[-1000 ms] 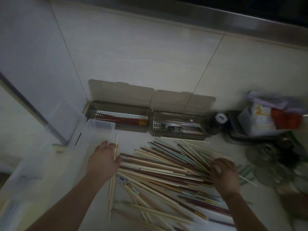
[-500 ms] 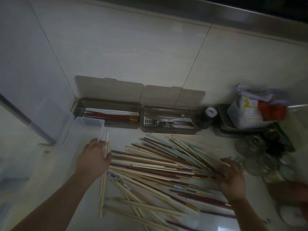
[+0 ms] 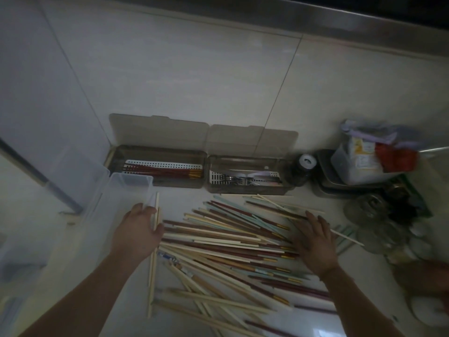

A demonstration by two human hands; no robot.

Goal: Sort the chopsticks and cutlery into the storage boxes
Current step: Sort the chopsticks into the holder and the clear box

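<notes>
Dim light blurs the clutter [image 3: 379, 171] beyond the right hand [image 3: 315, 242], which lies flat, fingers spread, on the scattered chopsticks [image 3: 226, 242]. The left hand [image 3: 138, 229] pinches a few pale chopsticks [image 3: 153, 263] beside a clear bin [image 3: 128, 186]. Ahead of both hands, against the tiled wall, one open storage box [image 3: 155, 183] holds red chopsticks, its neighbour [image 3: 247, 188] metal cutlery [image 3: 245, 180].

Dim light. Pale tiled wall [image 3: 194, 76] behind glossy white counter [image 3: 364, 288]; steel ledge [image 3: 315, 23] along top, darkness above.
</notes>
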